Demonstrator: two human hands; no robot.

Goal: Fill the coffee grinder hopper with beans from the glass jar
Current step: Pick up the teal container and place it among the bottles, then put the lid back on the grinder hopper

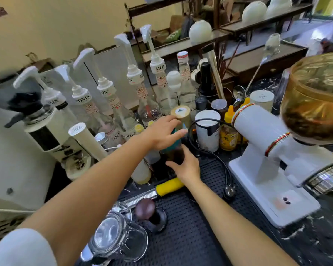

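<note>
- Beans sit dark inside the glass jar, which stands on the black rubber mat among the crowd of bottles, just left of the coiled black cable.
- My right hand wraps the jar's lower body, thumb on one side and fingers round the far side, to steady it where the glass is widest.
- My left hand lies over the teal lid, fingers spread and reaching past it; whether it is gripping the lid or only resting there I cannot tell.
- One hand low and one on top looks, to me, like the way to hold the jar firm while the lid is turned or while the jar is lifted clear of its neighbours.
- Syrup pump bottles stand close behind, so the jar wants lifting straight up, not swung.
- White grinder stands well to the right, its amber hopper tilted near the frame's edge with some dark beans low inside.
- Nothing has been poured from the jar yet, as I judge it.
</note>
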